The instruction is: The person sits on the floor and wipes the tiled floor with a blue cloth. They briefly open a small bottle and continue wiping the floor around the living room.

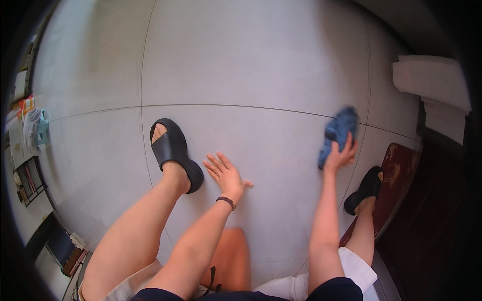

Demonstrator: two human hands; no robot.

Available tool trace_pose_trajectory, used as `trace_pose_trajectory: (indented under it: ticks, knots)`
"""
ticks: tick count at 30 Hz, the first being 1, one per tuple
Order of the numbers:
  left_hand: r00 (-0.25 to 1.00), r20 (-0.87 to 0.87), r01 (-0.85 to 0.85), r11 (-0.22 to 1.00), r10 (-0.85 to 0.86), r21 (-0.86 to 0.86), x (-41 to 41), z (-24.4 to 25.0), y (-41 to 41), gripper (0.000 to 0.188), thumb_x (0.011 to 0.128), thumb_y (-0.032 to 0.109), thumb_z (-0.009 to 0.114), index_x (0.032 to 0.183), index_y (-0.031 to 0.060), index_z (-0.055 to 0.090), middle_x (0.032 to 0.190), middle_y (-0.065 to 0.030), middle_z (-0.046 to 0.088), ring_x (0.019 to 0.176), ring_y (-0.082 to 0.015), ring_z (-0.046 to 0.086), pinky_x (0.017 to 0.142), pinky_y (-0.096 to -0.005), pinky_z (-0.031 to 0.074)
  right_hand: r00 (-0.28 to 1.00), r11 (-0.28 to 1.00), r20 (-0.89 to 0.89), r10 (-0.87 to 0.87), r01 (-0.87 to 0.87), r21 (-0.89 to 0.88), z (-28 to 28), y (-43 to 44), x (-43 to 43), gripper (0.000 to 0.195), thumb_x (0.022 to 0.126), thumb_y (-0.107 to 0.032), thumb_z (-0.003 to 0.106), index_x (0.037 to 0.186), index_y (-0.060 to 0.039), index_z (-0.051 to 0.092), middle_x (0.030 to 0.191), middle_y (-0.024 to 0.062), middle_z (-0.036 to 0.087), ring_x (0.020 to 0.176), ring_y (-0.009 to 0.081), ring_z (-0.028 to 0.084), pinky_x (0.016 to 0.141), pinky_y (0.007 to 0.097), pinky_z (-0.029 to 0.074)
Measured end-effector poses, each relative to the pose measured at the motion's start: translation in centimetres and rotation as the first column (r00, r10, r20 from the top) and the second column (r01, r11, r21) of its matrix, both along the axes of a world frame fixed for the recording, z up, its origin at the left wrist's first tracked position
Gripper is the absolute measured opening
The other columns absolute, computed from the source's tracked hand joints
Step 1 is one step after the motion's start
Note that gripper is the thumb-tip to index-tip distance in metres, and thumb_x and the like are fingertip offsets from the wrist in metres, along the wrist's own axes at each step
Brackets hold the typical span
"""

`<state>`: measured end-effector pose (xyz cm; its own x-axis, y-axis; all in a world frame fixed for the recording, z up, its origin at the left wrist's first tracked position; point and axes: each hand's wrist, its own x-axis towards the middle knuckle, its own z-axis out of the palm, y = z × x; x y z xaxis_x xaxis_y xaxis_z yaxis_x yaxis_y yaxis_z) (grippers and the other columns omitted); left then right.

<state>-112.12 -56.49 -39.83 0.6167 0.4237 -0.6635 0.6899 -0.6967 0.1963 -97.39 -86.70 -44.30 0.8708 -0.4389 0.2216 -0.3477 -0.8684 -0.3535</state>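
Note:
My right hand (340, 154) grips a crumpled blue cloth (340, 126) against the pale grey tiled floor (241, 75), close to a tile joint. The cloth is blurred at its edges. My left hand (227, 176) is palm down with fingers apart and holds nothing. It is low over the floor beside my left foot; whether it touches the tiles I cannot tell. A dark bracelet or watch strap (226, 202) circles the left wrist.
My left foot wears a black slide sandal (171, 148). The other black sandal (365, 190) rests on a worn dark red board (395, 165). Pale sheets (431, 79) hang at the right. Books (62, 244) and bags (32, 126) line the left. An orange, seat-like object (231, 256) shows below.

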Motion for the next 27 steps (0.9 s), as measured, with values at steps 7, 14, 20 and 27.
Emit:
trace_pose_trajectory:
  ticks: [7, 14, 20, 27]
  knots:
    - [0.997, -0.074, -0.023, 0.999, 0.020, -0.043, 0.3, 0.3, 0.0, 0.152, 0.047, 0.039, 0.093, 0.144, -0.0093, -0.014, 0.147, -0.0404, -0.017, 0.137, -0.0568, -0.012, 0.114, -0.0580, 0.000, 0.929, 0.945, -0.215, -0.302, 0.321, 0.063, 0.5, 6.1, 12.9, 0.076, 0.075, -0.057, 0.068, 0.142, -0.0380, 0.038, 0.155, 0.0034, 0.027, 0.132, 0.0415, 0.032, 0.093, 0.0746, 0.024]
    - [1.000, 0.000, -0.005, 1.000, 0.005, -0.016, -0.8, -0.4, 0.0, 0.150, 0.050, 0.039, 0.092, 0.144, -0.0091, -0.013, 0.147, -0.0410, -0.016, 0.137, -0.0579, -0.013, 0.113, -0.0592, -0.001, 0.893, 0.905, -0.149, 0.424, -0.409, 0.118, 2.2, 32.6, 19.5, 0.064, 0.070, -0.040, 0.074, 0.130, -0.0312, 0.053, 0.147, 0.0047, 0.038, 0.128, 0.0373, 0.035, 0.093, 0.0663, 0.031]
    - [0.950, 0.299, -0.106, 0.993, 0.088, 0.045, -2.1, -3.6, -0.6, 0.144, 0.052, 0.037, 0.091, 0.145, -0.0110, -0.008, 0.146, -0.0422, -0.014, 0.136, -0.0598, -0.012, 0.113, -0.0603, 0.000, 0.377, 0.392, -0.111, 0.920, -0.873, 0.289, 2.9, 43.6, 11.2, 0.065, 0.064, -0.015, 0.071, 0.126, -0.0308, 0.055, 0.140, 0.0037, 0.046, 0.120, 0.0331, 0.042, 0.090, 0.0507, 0.037]
    - [0.994, -0.106, 0.015, 1.000, -0.016, -0.014, -0.2, 0.4, 0.1, 0.148, 0.053, 0.041, 0.091, 0.144, -0.0078, -0.015, 0.147, -0.0408, -0.016, 0.136, -0.0595, -0.011, 0.112, -0.0602, 0.003, 0.756, 0.712, 0.274, 0.595, -0.654, 0.255, 4.2, 18.3, 4.6, 0.069, 0.064, 0.001, 0.063, 0.132, -0.0095, 0.053, 0.132, 0.0138, 0.054, 0.120, 0.0322, 0.049, 0.101, 0.0437, 0.036]
